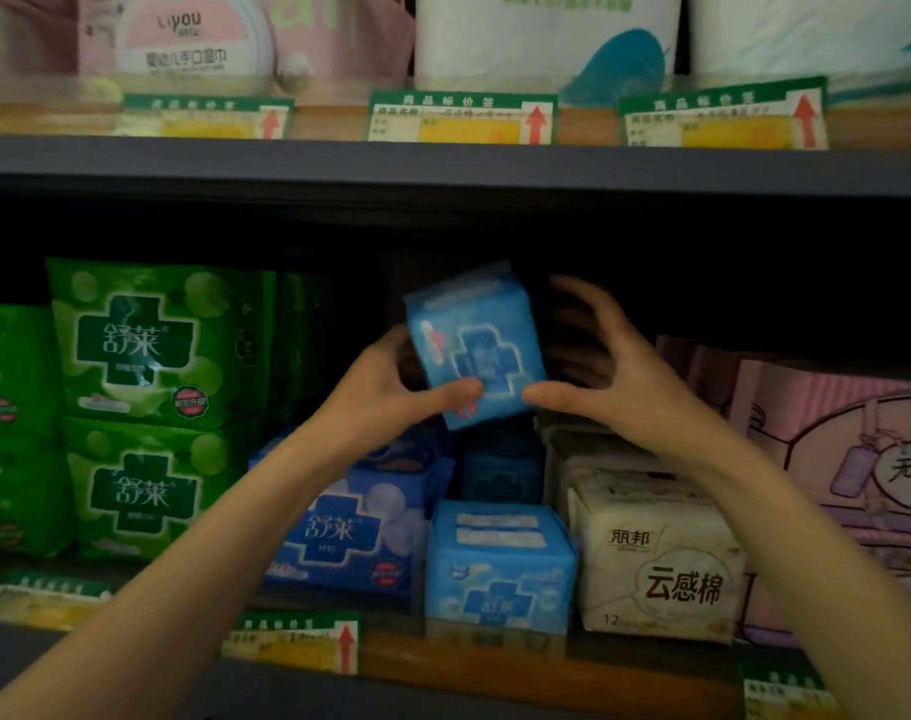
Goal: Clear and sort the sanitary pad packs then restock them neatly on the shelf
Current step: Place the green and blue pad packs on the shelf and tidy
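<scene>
Nearest the lens: two bare forearms reaching up and away from the bottom corners toward the middle shelf [495, 662], with green-headed price tags [297, 641] bearing red arrows clipped along its near edge. Readable print: "舒莱" on the two stacked green packs [151, 356] at left and on the dark blue pack [349, 527] below the hands; "丽邦" and "云感棉" with a "12" on the cream pack [656, 569] at right; "Liyou" on a pink tub [188, 39] on the upper shelf. Held aloft above the blue stock, in the dark gap of the shelf: a light blue pack [474, 345], printed face toward the camera, long axis roughly vertical, top tipped slightly left. Left hand [391, 392] clamped on its lower left side, thumb across the front, fingers behind. Right hand [598, 376] with thumb pressed to the lower right corner, fingers spread and curled beside the right edge; whether those fingers touch, cannot tell. Another light blue pack [500, 569] standing at the near edge below.
</scene>
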`<state>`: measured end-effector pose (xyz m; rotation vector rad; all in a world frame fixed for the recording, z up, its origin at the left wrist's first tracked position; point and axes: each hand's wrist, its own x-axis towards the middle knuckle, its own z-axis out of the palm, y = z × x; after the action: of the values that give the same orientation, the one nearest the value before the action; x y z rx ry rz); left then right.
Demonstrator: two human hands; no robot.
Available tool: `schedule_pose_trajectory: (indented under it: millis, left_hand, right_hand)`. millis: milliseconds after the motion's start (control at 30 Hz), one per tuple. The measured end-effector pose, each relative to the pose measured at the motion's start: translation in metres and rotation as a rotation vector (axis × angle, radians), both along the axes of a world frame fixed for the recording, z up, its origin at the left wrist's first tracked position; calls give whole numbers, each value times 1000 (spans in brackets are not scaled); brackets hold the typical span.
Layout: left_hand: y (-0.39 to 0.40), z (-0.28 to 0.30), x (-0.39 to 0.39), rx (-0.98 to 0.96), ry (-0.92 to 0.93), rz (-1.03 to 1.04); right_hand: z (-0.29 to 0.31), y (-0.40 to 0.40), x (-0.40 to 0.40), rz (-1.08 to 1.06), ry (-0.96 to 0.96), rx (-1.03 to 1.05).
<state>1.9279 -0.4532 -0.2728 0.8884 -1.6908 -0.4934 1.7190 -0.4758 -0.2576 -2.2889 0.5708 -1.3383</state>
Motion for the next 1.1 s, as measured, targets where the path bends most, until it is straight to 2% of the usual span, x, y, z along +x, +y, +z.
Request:
schedule_pose_trajectory:
  millis: [67,167,267,367,467,533,600,800,967,1033,1100]
  left_hand:
    - [2,0,-4,41,40,-25]
    - [2,-5,2,58,-153,43]
    - [5,-12,18,22,-316,196]
    - [20,-26,23,11,-485,130]
    - [26,-39,19,-8,-743,69]
    - [24,-45,16,-2,-962,132]
    - [24,-46,13,8,-1096,199]
    - [22,-47,13,-78,-1142,233]
    - [28,-55,20,-146,-1137,252]
    - [30,-59,21,-219,-1133,270]
    - [29,-61,20,-266,-1142,295]
  right_hand:
    - [-4,-2,5,-18,25,-10]
    - [2,-2,9,-120,64,-107]
    - [4,-9,2,-274,206,-116]
    - [-4,-13,-3,-347,345,-64]
    - [-13,-16,-9,-377,463,-19]
    - [-18,-21,-11,-377,570,12]
    - [-22,-27,-8,-367,683,30]
    - [-29,-33,21,-403,949,13]
    - [-22,18,0,-458,757,-28]
    - [-26,46,-9,-467,899,43]
    - [-41,60,-12,-503,1054,23]
